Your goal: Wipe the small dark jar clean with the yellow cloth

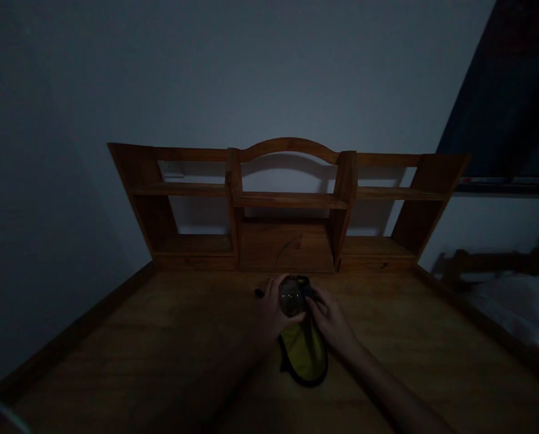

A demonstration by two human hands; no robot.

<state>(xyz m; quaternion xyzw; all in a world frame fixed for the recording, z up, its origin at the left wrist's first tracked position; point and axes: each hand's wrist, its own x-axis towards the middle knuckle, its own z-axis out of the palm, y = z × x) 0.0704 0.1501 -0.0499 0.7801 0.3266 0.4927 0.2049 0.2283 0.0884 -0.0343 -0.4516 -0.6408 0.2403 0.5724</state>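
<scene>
- The glass (290, 296), a round, shiny, see-through thing, sits between our two hands, just above the desk or on it; we cannot tell which.
- Our left hand (269, 310) is curled round the glass, with fingers over its top left side and the thumb under it.
- Our right hand (327, 312) pinches a dark bit (305, 287) at the glass's right side. It is too dim for us to tell if that bit is part of the bag.
- The bag (304, 358), yellow-green with a black edge, lies below our fingers, nearer to us.
- The step in hand looks like working on the glass and the dark bit together, one in each hand.
- The next move, we think, calls for a snug left grip, as the glass looks smooth, and for small, careful right fingers.
- A small black thing (259, 293) is just left of our left fingers.
- Under our hands is the brown wood desk (170, 343).
- Past our fingertips stands a wood shelf (292, 200), with a pale wall (269, 84) behind it.
- Far right of our fingers we see a wood bar (495, 261) and pale cloth (523, 307). The room is dark.
</scene>
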